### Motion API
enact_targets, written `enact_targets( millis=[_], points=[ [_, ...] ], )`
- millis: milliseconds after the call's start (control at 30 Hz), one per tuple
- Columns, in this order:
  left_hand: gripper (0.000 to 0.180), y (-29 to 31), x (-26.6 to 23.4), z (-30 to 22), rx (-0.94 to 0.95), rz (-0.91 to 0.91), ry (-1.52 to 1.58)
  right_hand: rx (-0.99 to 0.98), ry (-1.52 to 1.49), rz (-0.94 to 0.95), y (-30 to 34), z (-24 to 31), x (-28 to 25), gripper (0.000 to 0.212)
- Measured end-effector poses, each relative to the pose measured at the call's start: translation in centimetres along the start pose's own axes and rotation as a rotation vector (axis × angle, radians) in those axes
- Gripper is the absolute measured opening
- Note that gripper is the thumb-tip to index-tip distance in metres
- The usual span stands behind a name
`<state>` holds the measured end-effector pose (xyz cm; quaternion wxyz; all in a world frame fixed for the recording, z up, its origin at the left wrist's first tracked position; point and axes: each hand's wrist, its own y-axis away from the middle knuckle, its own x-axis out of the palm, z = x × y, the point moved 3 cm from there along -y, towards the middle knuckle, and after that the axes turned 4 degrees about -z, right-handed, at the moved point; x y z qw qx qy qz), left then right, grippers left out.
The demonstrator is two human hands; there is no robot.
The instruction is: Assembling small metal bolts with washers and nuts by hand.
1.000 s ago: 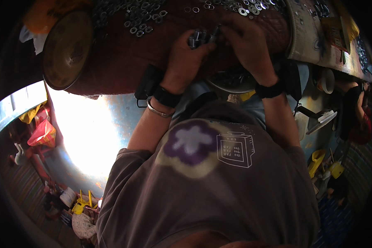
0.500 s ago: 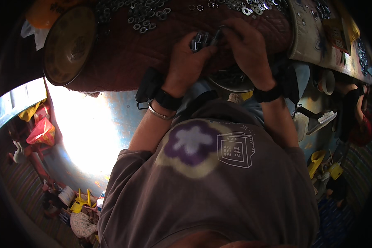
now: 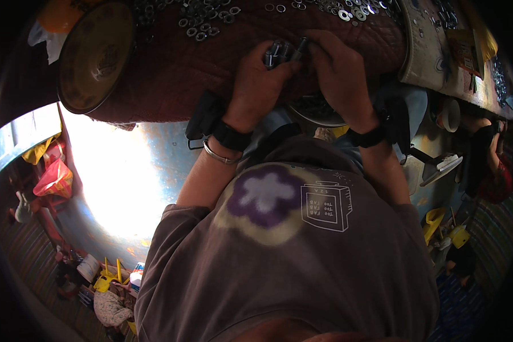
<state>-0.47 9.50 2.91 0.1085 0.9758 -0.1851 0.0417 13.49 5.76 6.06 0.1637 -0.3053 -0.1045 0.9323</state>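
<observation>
My left hand is curled around a bunch of short, shiny metal bolts, held above the dark red cloth. Just to its right, my right hand pinches one more bolt, which stands tilted beside the bunch. The right fingertips partly cover this bolt, and its lower end is hidden near the left thumb. Beyond my hands lie loose hex nuts, with flat washers farther right.
A large round metal tray leans at the left edge of the cloth. Below my hands, a round pan holds dark metal pieces. At right is a second, pale-covered surface with a box. Another person's arm shows at far right.
My right fingers have shifted slightly around the single bolt, and more of its upper end shows now. My left hand keeps its hold on the bunch.
</observation>
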Motion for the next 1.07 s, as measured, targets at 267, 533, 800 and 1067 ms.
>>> enact_targets(
  millis=[267, 533, 800, 1067],
  points=[
    [0.016, 0.3, -0.8, -0.7, -0.038, -0.06, 0.021, -0.361, 0.095, -0.008, 0.0, 1.4, 0.7, 0.029],
    [0.018, 0.2, -2.9, -0.4, -0.081, -0.182, 0.174, -0.279, -0.006, 0.111, -2.2, 1.8, 1.8, 0.024],
    [0.018, 2.2, -6.0, -2.1, 0.131, -0.376, 0.31, -0.721, 0.21, 0.081, -4.9, 1.1, 7.5, 0.027],
    [0.017, 2.9, -8.1, -3.3, 0.19, -0.439, 0.305, -0.677, 0.169, 0.187, -4.5, 4.1, 11.7, 0.037]
  ],
)
